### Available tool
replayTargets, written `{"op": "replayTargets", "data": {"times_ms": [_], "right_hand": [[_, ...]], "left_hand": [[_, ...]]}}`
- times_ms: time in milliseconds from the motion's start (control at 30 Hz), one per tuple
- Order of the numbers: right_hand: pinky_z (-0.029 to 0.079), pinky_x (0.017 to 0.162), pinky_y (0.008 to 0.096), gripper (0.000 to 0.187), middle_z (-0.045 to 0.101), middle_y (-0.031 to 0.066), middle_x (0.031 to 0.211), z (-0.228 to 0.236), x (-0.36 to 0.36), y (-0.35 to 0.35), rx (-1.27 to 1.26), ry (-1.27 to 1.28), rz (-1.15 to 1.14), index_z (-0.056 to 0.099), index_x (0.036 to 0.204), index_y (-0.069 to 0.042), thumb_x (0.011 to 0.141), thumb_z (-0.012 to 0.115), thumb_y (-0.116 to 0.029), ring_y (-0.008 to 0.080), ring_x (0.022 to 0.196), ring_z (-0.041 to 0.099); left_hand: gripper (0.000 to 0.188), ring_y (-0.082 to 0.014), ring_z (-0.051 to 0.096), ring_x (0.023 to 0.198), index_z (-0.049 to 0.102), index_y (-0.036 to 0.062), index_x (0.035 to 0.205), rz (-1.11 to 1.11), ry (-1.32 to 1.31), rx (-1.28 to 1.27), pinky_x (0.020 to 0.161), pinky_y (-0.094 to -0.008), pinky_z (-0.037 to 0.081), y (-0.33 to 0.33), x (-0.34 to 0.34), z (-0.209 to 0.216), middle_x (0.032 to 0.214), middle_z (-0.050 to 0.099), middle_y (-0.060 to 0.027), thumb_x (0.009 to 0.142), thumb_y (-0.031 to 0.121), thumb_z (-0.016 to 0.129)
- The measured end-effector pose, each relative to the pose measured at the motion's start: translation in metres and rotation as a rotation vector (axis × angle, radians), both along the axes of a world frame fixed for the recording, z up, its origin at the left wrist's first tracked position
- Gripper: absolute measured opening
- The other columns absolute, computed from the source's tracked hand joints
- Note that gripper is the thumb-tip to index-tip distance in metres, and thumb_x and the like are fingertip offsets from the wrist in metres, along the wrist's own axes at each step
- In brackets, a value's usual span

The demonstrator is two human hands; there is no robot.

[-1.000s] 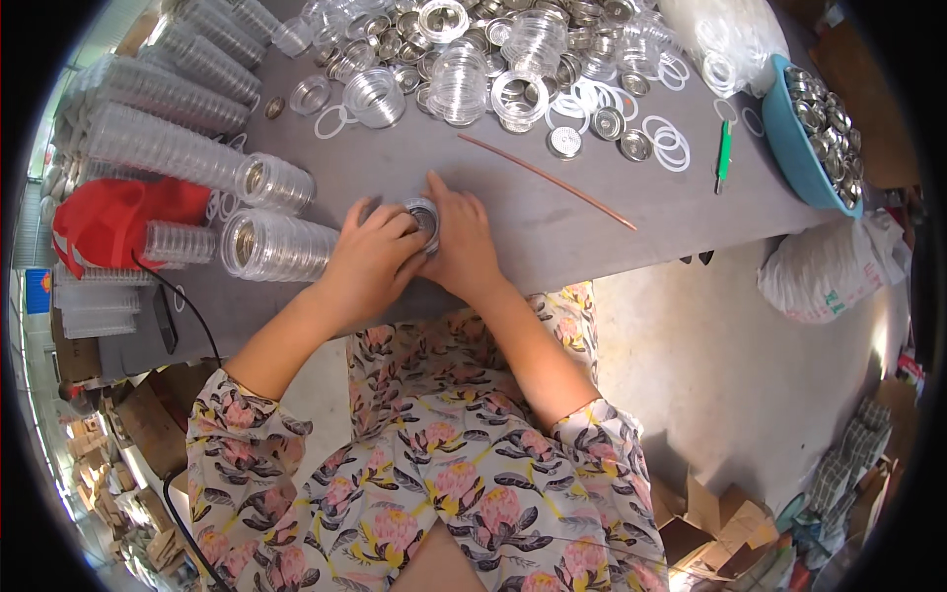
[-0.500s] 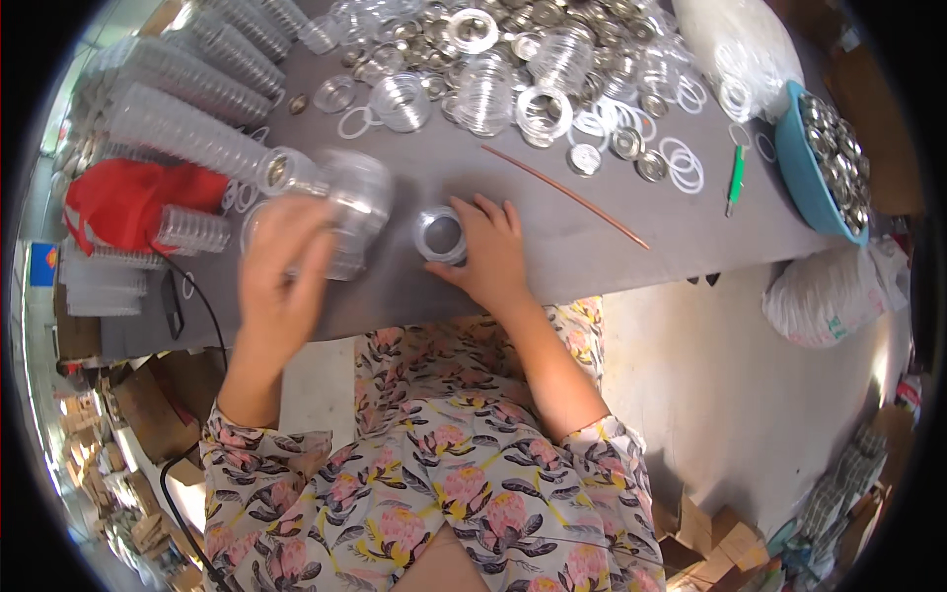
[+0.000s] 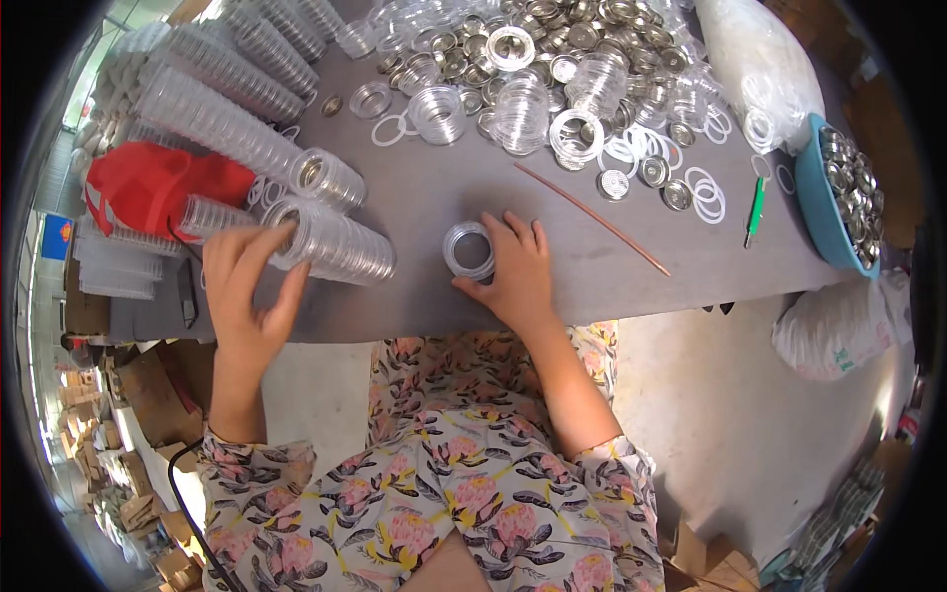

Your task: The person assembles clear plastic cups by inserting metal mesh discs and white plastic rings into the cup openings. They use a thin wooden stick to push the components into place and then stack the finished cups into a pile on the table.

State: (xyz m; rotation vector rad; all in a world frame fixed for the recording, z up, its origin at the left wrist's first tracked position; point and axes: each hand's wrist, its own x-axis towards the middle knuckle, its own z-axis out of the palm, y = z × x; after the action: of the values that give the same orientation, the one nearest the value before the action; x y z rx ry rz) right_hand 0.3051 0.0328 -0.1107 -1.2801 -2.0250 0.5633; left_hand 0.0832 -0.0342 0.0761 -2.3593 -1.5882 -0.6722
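My right hand (image 3: 518, 271) rests on the table, thumb and fingers curved round a clear plastic ring-shaped piece (image 3: 454, 264) lying flat on the grey cloth. Further left, my left hand (image 3: 249, 286) has thumb and fingers apart at the near-left end of a row of nested clear plastic cups (image 3: 345, 245). Its fingertips lie close to the end cup; whether they touch it I cannot tell. Another row of nested clear cups (image 3: 330, 180) lies just beyond, next to a red cloth-like item (image 3: 163, 187).
A copper-coloured rod (image 3: 592, 219) and a green-handled tool (image 3: 757, 209) lie to the right. Metal caps (image 3: 582, 35) and white rings (image 3: 705, 194) are heaped at the back. At the right edge stands a blue basin (image 3: 821, 202) of metal parts beside a plastic bag (image 3: 755, 59).
The row of cups, blurred in motion before, now lies still on the table. My left hand has drawn left to its end and opened. My right hand stays at the ring-shaped piece.
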Motion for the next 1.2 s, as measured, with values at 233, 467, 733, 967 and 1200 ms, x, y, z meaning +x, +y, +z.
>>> {"op": "replayTargets", "data": {"times_ms": [233, 467, 733, 967, 1200], "right_hand": [[0.021, 0.105, 0.0508, 0.08, 0.048, 0.0064, 0.123, -0.003, -0.002, 0.0, 0.05, -0.022, 0.013, 0.042, 0.125, -0.006, 0.058, 0.079, -0.031, 0.0284, 0.122, 0.038], [0.021, 0.105, 0.0526, 0.081, 0.05, 0.0074, 0.121, -0.004, -0.001, 0.0, 0.042, -0.006, 0.018, 0.041, 0.125, -0.006, 0.058, 0.079, -0.031, 0.0288, 0.122, 0.039], [0.023, 0.103, 0.0525, 0.081, 0.05, 0.0097, 0.118, -0.011, -0.003, 0.001, 0.079, 0.035, -0.006, 0.04, 0.126, -0.006, 0.059, 0.078, -0.031, 0.0282, 0.119, 0.041], [0.024, 0.103, 0.0505, 0.091, 0.049, 0.0125, 0.12, -0.008, -0.003, 0.001, 0.079, 0.056, -0.041, 0.034, 0.13, 0.0, 0.057, 0.079, -0.031, 0.0276, 0.119, 0.041], [0.023, 0.105, 0.0473, 0.093, 0.048, 0.0138, 0.123, -0.004, -0.003, 0.002, 0.024, -0.004, -0.035, 0.032, 0.131, 0.003, 0.058, 0.079, -0.031, 0.0266, 0.12, 0.04]], "left_hand": [[0.051, -0.0359, 0.043, 0.117, 0.042, -0.0013, 0.125, -0.176, -0.453, -0.416, 0.097, -0.0391, 0.034, 0.058, 0.086, -0.074, 0.124, 0.044, -0.0214, 0.079, 0.008, 0.06], [0.05, -0.037, 0.043, 0.117, 0.041, -0.0012, 0.125, 0.107, -0.391, -0.173, 0.098, -0.0415, 0.035, 0.172, 0.099, -0.165, 0.127, 0.043, -0.0214, 0.077, 0.006, 0.055], [0.014, -0.0293, 0.055, 0.092, 0.064, 0.0029, 0.085, 0.152, -0.082, -0.039, 0.079, -0.0411, 0.043, 0.185, 0.105, -0.165, 0.098, 0.057, -0.0113, 0.074, 0.011, 0.062], [0.01, -0.027, 0.053, 0.08, 0.063, 0.0054, 0.084, 0.021, -0.269, -0.062, 0.071, -0.0371, 0.039, 0.103, 0.094, -0.136, 0.082, 0.059, -0.0067, 0.074, 0.01, 0.064], [0.012, -0.0251, 0.053, 0.08, 0.062, 0.0077, 0.087, 0.025, -0.329, -0.012, 0.07, -0.0359, 0.038, 0.06, 0.08, -0.141, 0.085, 0.059, -0.0047, 0.075, 0.007, 0.063]]}}
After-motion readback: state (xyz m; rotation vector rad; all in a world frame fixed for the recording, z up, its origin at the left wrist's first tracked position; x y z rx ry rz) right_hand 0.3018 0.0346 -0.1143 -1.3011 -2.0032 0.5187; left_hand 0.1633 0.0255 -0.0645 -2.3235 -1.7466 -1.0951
